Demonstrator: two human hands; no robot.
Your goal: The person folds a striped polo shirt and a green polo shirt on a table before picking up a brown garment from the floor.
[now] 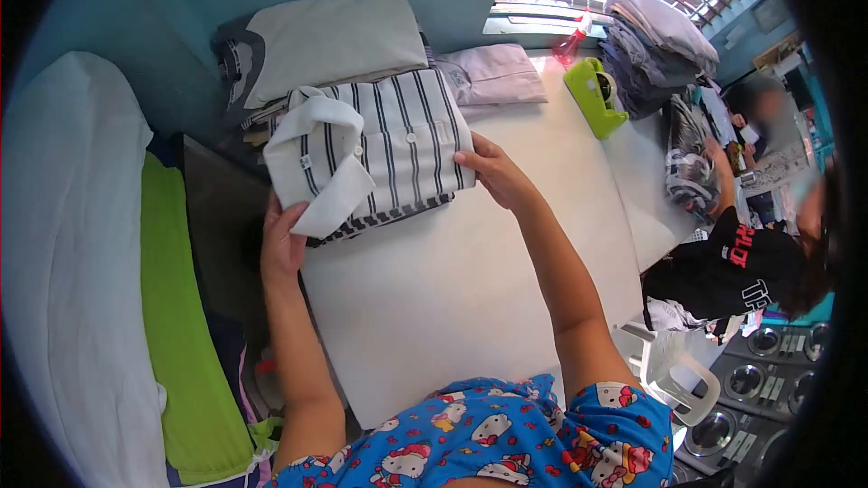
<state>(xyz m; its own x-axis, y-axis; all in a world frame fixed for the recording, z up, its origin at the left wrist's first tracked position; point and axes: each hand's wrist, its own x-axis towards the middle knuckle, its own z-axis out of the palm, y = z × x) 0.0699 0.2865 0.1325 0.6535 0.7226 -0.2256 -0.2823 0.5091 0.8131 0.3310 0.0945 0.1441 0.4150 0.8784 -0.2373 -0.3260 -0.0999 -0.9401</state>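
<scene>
The left hand (283,244) pinches the collar-side edge of the folded striped shirt (411,131), thumb uppermost, and the right hand (495,172) is clamped on the opposite, hem-side edge, its thumb on top too. To handle it well, both hands should probably stay level and keep light, even tension, so the folds stay square and the stripes straight; the loose collar likely needs a gentle touch to avoid creasing. The shirt spans the gap between the hands, most of it just beyond them. Black-and-white patterned cloth (389,222) shows directly under its near edge; whether the shirt's full weight rests there, I cannot tell. Past both hands lies a pale folded garment (339,41); beyond the right hand are a pink folded garment (497,74) and, farther rightward, a green tape dispenser (589,99).
</scene>
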